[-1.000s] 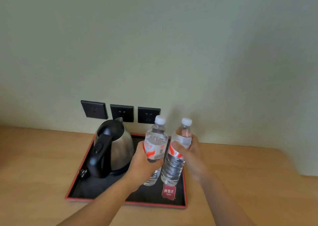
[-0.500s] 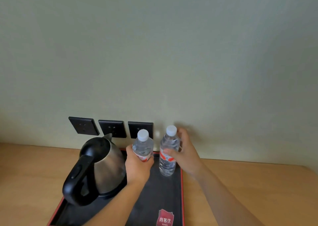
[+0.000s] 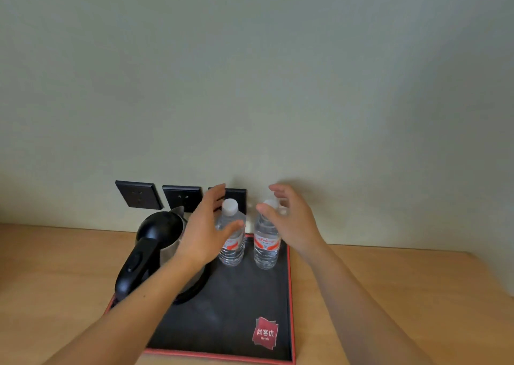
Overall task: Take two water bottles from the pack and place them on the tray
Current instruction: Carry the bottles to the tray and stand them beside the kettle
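Left hand (image 3: 204, 234): I see it open, fingers spread, holding nothing; it sits just left of the left bottle, thumb crossing in front of the bottle's shoulder. I cannot tell whether the thumb touches it.
Right hand (image 3: 292, 223): open too, fingers loosely curled around nothing; it hangs just right of the right bottle, with fingertips in front of that bottle's cap.
Left bottle (image 3: 232, 246): upright on the tray at its far end, white cap on, red and white label, clear water inside.
Right bottle (image 3: 266, 246): upright beside the left one, a narrow gap between them, close to the tray's right rim.
Tray (image 3: 239, 303): black with a red rim, lying on the counter; a red logo mark (image 3: 265, 333) sits in its near right corner.
Kettle (image 3: 161, 250): steel body, black lid and handle, on the tray's left part, partly behind my left forearm.
Counter (image 3: 389, 286): pale wood, running left and right against the wall.
Sockets (image 3: 139, 194): three dark plates in a row on the wall behind the kettle and bottles; the right one is partly hidden by my left fingers.
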Demonstrator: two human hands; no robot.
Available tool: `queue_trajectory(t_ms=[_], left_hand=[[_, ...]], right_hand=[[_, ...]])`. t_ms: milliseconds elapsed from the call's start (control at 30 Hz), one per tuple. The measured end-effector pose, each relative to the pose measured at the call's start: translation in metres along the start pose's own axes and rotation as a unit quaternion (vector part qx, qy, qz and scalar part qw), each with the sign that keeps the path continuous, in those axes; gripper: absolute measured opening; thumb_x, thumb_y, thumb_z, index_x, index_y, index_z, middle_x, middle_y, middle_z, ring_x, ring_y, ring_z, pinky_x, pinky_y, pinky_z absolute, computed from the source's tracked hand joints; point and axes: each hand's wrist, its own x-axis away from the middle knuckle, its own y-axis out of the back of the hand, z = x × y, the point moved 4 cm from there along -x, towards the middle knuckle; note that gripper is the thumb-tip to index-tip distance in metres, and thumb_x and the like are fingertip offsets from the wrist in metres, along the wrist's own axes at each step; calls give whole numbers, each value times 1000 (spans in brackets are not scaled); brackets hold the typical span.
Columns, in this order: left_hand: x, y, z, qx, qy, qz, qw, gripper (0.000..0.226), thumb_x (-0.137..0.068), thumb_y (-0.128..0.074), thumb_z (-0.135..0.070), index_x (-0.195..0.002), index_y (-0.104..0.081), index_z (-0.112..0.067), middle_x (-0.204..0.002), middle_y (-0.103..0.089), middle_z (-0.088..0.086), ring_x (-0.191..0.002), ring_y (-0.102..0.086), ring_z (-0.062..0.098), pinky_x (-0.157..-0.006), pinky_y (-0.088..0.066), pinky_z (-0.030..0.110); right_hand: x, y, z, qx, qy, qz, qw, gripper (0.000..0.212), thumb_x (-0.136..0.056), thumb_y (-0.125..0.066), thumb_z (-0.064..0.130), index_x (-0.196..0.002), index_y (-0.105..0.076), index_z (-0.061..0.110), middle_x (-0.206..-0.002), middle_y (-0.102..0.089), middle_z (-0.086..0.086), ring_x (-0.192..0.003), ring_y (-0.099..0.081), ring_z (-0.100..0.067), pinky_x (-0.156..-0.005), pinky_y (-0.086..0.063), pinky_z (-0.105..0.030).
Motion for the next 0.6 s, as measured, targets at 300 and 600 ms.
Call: queue_trajectory(t_ms=[300, 600], left_hand=[[-23, 6, -30, -218, -65, 114, 967, 31, -96, -60, -21, -126, -62, -20, -127, -66, 7, -104, -64, 24, -86, -50, 32], [-26, -10, -34, -249, -72, 51, 964, 37, -97, -59, -29, -132, -59, -15, -123, -65, 12, -108, -62, 29, -84, -53, 38]], right_hand=[[0, -16, 16, 253, 46, -6, 966, 30, -87, -70, 22, -111, -61, 7, -107, -61, -13, -101, -55, -33, -81, -46, -36], [-5, -18, 19, 248, 91, -9, 964, 20, -88, -67, 10, -107, -63, 4, -105, -61, -12, -98, -54, -29, -83, -48, -36]])
